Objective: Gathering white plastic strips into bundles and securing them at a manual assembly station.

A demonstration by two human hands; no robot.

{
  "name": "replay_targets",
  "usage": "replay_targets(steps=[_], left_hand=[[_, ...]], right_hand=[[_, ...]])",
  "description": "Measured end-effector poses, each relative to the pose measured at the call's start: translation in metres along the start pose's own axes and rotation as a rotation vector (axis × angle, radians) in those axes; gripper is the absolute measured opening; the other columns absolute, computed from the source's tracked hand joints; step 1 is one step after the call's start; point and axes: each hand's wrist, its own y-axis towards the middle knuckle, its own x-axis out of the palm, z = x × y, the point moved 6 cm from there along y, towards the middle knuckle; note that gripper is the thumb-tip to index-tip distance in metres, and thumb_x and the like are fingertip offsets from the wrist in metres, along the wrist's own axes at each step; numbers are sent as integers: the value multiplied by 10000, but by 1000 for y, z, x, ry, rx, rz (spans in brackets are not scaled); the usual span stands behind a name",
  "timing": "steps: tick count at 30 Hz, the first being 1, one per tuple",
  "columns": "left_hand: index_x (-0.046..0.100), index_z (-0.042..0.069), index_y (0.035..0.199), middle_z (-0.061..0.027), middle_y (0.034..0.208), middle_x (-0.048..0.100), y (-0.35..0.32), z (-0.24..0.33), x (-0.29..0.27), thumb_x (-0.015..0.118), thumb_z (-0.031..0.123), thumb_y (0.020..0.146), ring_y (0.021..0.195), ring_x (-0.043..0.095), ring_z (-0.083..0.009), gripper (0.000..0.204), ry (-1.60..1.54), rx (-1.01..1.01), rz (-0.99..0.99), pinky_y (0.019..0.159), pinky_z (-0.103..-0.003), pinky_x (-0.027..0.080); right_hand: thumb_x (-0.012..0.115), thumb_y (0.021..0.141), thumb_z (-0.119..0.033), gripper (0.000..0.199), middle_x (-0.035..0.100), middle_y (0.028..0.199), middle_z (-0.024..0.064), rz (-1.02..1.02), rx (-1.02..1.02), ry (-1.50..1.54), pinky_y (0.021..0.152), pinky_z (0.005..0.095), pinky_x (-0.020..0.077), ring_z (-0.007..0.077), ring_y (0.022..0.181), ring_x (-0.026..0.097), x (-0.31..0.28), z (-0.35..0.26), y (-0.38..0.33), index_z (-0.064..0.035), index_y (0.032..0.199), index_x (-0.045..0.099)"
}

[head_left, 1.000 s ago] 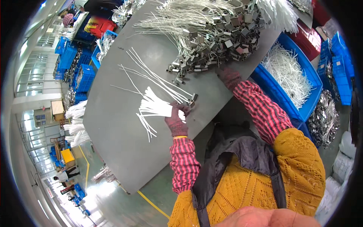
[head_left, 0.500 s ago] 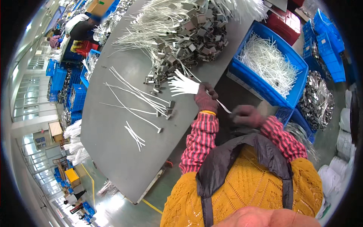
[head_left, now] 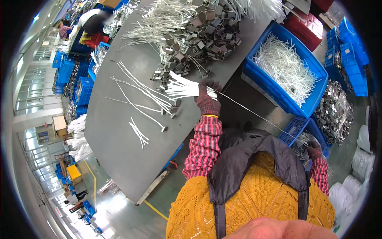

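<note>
My left hand (head_left: 207, 99), in a dark maroon knitted glove, is closed round a bundle of white wire sleeves (head_left: 181, 87) at the table's right edge. Their loose ends fan out leftward. From this bundle a thin pale wire (head_left: 254, 113) stretches down to the right toward a blue basket (head_left: 292, 130). My right hand (head_left: 314, 150), gloved too, is down at that basket beside a clump of thin wires (head_left: 303, 139). Its fingers are mostly hidden there, so its grip does not show clearly. Several white wires with small metal boxes (head_left: 147, 95) lie left of my left hand, near a few short white pieces (head_left: 138, 133).
A big heap of metal boxes with white wires (head_left: 207, 34) covers the far part of the grey table (head_left: 115, 159). At right stands a blue crate (head_left: 254, 65) full of white strands. Beyond it lie a pile of metal parts (head_left: 334, 113) and stacked blue bins (head_left: 354, 65).
My right hand has moved away from the left, down and right to the basket. The pale wire now spans a longer stretch. My left hand has shifted slightly left with the bundle.
</note>
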Motion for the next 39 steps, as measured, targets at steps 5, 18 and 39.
replay_targets(steps=[5,18,39], left_hand=[[642,46,994,-109,905,672,2,26,-14,617,240,922,811,673,-262,208,13,78,45,749,-398,570],[627,56,998,-86,916,653,32,152,-112,622,290,937,832,656,-274,242,-77,177,127,749,-413,560],[667,-3,940,-129,898,672,4,114,-104,663,147,899,819,684,-282,155,193,234,-48,758,-414,605]], right_hand=[[631,751,-49,422,695,1079,63,8,-69,46,859,330,514,192,967,644,-2,-5,9,-71,1171,664],[629,806,-77,327,711,975,78,-126,-425,-44,812,328,517,208,925,651,154,-164,71,-87,1130,673],[675,826,-214,617,661,1105,128,-540,-663,205,862,362,519,220,969,634,388,-397,-91,-98,1405,495]])
